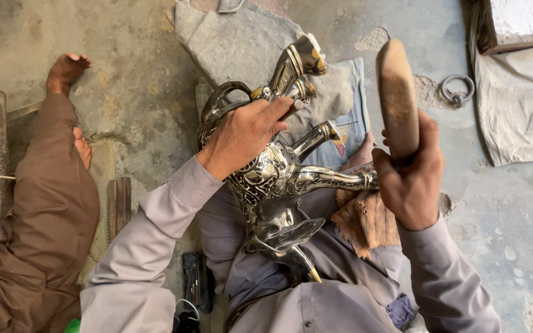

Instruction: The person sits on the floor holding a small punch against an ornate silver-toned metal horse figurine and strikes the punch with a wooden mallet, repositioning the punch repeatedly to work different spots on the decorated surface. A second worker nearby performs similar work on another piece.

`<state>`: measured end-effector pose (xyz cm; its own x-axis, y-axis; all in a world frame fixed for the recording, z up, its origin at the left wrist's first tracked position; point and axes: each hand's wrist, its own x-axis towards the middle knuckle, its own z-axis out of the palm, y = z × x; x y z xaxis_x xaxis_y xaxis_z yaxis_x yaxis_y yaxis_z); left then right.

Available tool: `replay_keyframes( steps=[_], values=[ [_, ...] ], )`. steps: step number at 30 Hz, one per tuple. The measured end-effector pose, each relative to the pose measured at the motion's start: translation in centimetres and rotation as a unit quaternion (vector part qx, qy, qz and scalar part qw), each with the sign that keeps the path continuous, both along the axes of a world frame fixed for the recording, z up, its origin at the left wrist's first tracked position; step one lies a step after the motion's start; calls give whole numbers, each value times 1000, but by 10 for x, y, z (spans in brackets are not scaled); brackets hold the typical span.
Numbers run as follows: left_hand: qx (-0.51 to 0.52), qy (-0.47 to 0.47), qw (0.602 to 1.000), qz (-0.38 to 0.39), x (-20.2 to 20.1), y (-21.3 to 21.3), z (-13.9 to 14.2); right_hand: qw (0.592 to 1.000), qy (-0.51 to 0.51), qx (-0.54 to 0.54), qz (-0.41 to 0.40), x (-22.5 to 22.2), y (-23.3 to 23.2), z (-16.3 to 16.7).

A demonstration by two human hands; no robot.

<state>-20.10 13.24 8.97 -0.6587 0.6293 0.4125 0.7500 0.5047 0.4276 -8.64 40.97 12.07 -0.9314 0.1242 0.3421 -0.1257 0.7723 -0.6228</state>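
While the left hand clamps its fingers around the upper body of an ornate metal pitcher, the vessel lies across the person's lap, its neck and handle pointing away over a grey cloth spread on the concrete floor. The right hand is wrapped tight around a worn wooden mallet, raised with its rounded head up, just beside the pitcher's curved spout. A brown rag sits under that spout. By my reading, the work in hand is tapping the metal into shape; a sound next blow calls for a firm hold on the body and a short, aimed swing near the spout. Another person's leg in brown trousers rests at the left.
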Motion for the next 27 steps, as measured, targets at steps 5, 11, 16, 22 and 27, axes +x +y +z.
replay_keyframes(
  steps=[5, 11, 16, 22, 27],
  values=[
    [18, 11, 1000, -9, 3, 8, -6, 998, 27, -53, -19, 4, 9, -18],
    [-3, 4, 1000, -15, 1, 12, -9, 993, 62, 92, -26, 5, 12, -20],
    [-26, -14, 999, -28, -3, 13, -9, 1000, 10, 16, -25, 3, 11, -23],
    [-39, -10, 999, -24, -3, 19, -19, 999, -5, 21, -45, 7, 11, -33],
    [-28, -9, 999, -41, -3, 22, -22, 993, -17, -112, -46, 12, 12, -41]
  ],
)
